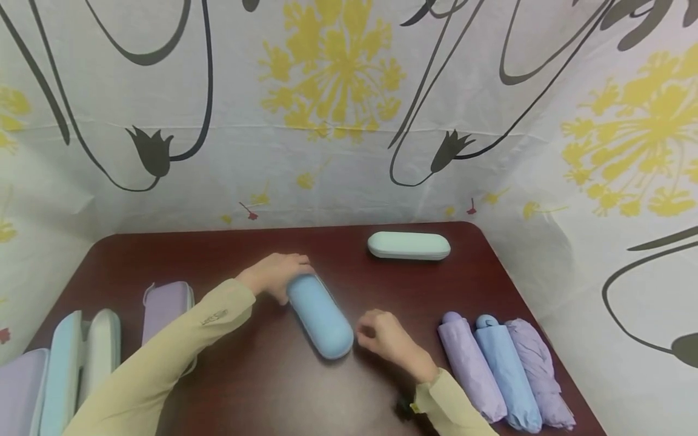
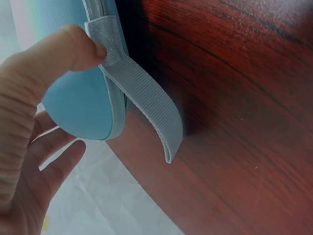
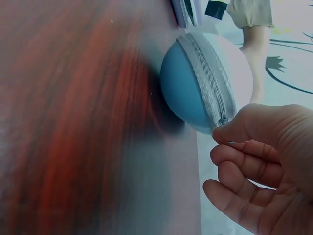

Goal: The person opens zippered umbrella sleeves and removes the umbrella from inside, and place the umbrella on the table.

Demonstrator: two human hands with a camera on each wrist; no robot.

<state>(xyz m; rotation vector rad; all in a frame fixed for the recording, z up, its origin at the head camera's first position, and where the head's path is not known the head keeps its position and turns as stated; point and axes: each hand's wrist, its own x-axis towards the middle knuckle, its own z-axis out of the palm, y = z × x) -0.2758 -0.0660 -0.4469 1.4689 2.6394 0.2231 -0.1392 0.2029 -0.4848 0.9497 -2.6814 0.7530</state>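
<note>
The blue case (image 1: pixel 320 317) lies on the worktop (image 1: pixel 240 381). The left hand (image 1: pixel 279 274) grips its far end, thumb on strap (image 2: pixel 151 100); the right hand (image 1: pixel 394 340) apparently pinches the near-end zipper pull (image 3: pixel 223 122).

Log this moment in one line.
left hand: grips blue zippered case beside strap | right hand: at zipper pull, opposite end | mint-green case: near far edge of table

head: high, facing forward-down across table (image 1: pixel 234 387) | left wrist: close, on strap (image 2: pixel 151 100) end of case (image 2: pixel 73 105) | right wrist: close, on zipper (image 3: pixel 209 73) end | all share case
</note>
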